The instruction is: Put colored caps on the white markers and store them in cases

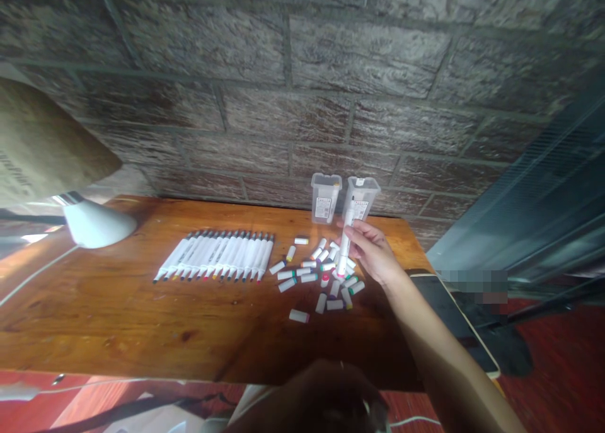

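My right hand (371, 249) is closed on a white marker (348, 237), which stands nearly upright with a pink-red band at its lower end. Below and around this marker lie many loose white caps (309, 277) with coloured ends, scattered on the wooden table. To their left, a row of uncapped white markers (217, 255) lies side by side, coloured tips toward me. At the bottom edge a dark, blurred shape (316, 398) looks like my left hand or forearm in shadow; its fingers cannot be made out.
Two clear plastic containers (326, 196) with labels stand against the brick wall (255, 130). A lamp with a white base (97, 222) and tan shade stands at the left. On the right, a dark tablet-like device (449, 316) lies at the edge of the table (118, 326).
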The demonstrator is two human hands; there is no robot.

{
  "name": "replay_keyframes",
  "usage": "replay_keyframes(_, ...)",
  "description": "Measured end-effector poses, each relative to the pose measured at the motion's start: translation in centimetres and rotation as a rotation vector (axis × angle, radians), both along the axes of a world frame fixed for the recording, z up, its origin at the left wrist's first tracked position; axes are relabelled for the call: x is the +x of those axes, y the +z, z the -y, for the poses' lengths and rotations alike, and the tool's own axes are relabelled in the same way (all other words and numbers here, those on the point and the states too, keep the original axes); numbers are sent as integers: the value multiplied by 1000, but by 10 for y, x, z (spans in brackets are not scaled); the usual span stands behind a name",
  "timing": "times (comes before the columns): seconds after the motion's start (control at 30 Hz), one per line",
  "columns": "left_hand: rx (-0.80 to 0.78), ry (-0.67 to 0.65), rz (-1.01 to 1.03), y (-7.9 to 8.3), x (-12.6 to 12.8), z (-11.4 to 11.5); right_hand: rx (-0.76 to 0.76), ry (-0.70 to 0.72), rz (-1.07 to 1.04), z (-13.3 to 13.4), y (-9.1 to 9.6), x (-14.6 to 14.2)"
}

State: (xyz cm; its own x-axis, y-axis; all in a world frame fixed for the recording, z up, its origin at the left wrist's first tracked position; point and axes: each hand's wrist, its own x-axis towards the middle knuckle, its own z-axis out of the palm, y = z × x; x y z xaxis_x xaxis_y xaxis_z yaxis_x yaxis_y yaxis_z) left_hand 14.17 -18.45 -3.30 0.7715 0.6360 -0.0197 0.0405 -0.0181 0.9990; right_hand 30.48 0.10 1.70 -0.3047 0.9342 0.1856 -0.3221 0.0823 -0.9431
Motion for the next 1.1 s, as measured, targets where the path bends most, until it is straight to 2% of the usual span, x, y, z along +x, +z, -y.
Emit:
replay_keyframes(0.03, -17, 85, 52, 10, -5, -18, -11, -3, -7, 1, 1, 0)
replay_keyframes(0.1, -128, 373, 340, 33, -13, -49, -26, 1, -28, 2, 3, -1)
replay_keyframes(0.2, -159, 556, 611, 64, -20, -84, -30, 27, -70, 4, 3, -1)
replay_keyframes(0.27, -186, 589, 702, 78, -21, -100, -35, 39, -83, 4, 3, -1)
replay_keyframes(0.37, -302, 599, 806, 89, -22, -120, -60, 35, -74, 5, 3, -2)
replay_keyframes(0.5, -541, 539, 1005, 95, -21, -148, -66, 9, -29, 7, 3, -4)
replay_keyframes(0.63, -605, 547, 1102, 95, -15, -172, -52, 9, 2, 9, 3, -5)
replay_keyframes(0.73, -609, 589, 1059, 91, -14, -181, -48, 12, 15, 9, 4, -5)
replay_keyframes(0.87, -530, 619, 809, 78, -32, -185, -48, 6, 37, 8, 3, -3)
replay_keyframes(1.03, -197, 618, 417, 60, -71, -179, -48, -26, 78, 7, 1, -2)
replay_keyframes(1.1, -59, 551, 225, 56, -79, -170, -55, -30, 88, 6, 0, -2)
